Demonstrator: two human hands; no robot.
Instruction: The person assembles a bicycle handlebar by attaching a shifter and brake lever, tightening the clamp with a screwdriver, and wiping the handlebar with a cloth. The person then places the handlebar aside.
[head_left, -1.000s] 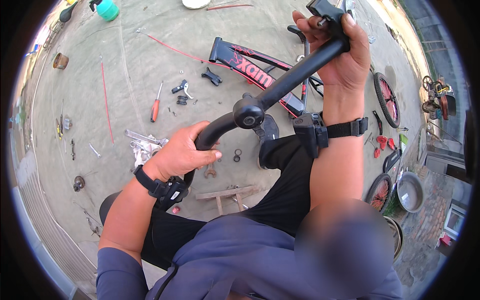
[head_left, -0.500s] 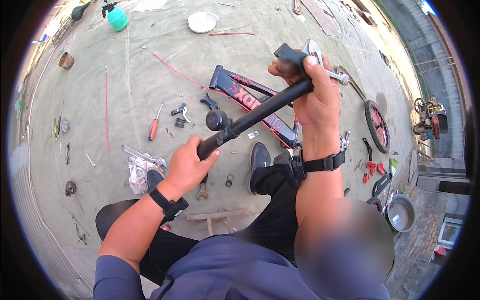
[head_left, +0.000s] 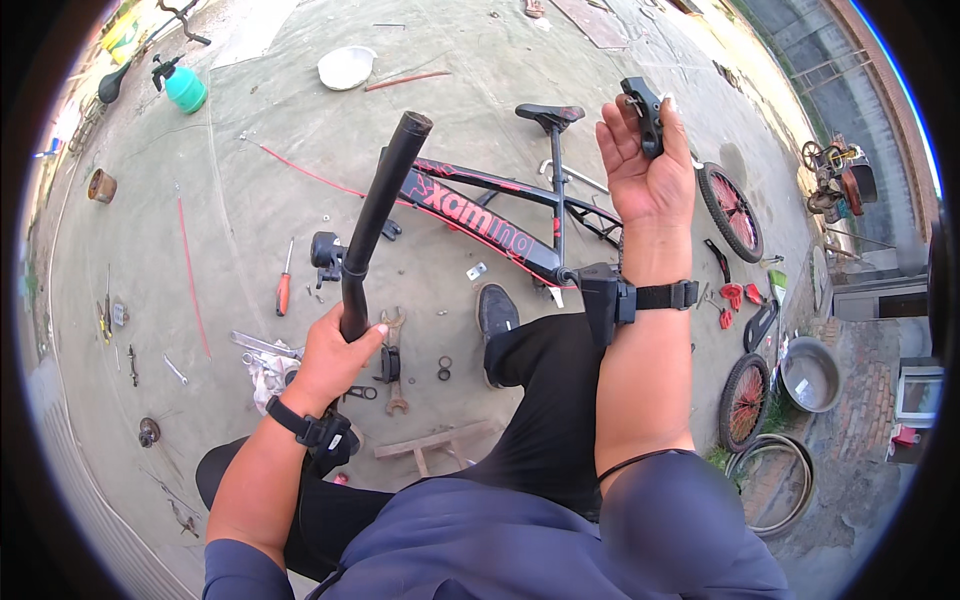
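My left hand (head_left: 340, 350) is closed round the lower part of a black handlebar (head_left: 385, 190), which stands tilted up and away from me. A small black bell (head_left: 326, 252) is mounted on the bar above that hand. My right hand (head_left: 650, 180) is raised palm up, apart from the bar, with a black clamp-like bicycle part (head_left: 645, 115) held between thumb and fingers. Its exact kind is not clear. Beyond the bar, a black bicycle frame (head_left: 480, 225) with red markings and a saddle (head_left: 550, 115) lies on the ground.
Around me lie a red-handled screwdriver (head_left: 284, 285), an open-end spanner (head_left: 397, 365) and a wooden stool (head_left: 440, 440). Bicycle wheels (head_left: 735, 210) and a grey basin (head_left: 810, 373) are on the right. A white bowl (head_left: 346, 68) and a green sprayer (head_left: 183, 88) stand farther off.
My right hand has left the bar's end and moved up with the black part. The adjustable wrench is no longer seen in it. The handlebar has swung more upright in my left hand.
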